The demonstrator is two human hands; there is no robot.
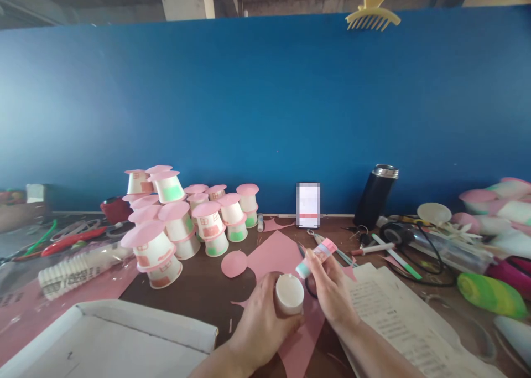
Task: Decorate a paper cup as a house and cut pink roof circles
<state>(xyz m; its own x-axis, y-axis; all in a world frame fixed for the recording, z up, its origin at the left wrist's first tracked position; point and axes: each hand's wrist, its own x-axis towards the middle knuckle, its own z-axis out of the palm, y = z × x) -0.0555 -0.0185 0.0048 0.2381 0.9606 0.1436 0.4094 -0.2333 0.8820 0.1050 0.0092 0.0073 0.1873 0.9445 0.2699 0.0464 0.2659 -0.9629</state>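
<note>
A blue partition (265, 101) stands behind a cluttered brown surface (199, 289). Just in front of the person, above pink paper (274, 250), the white paper cup (289, 294) sits in the left hand (261, 311), whose fingers and thumb curl around its side. The right hand (332, 286) is closed about a pink-and-teal tube (317, 258) (its label is too blurred to read), tilted near the cup but apart from it. Beyond lies a pink disc (233, 263); farther left, pink-topped cups (209, 226) stand stacked. Printed sheets (394, 317) lie right, with a black bottle (375, 198) behind.
</note>
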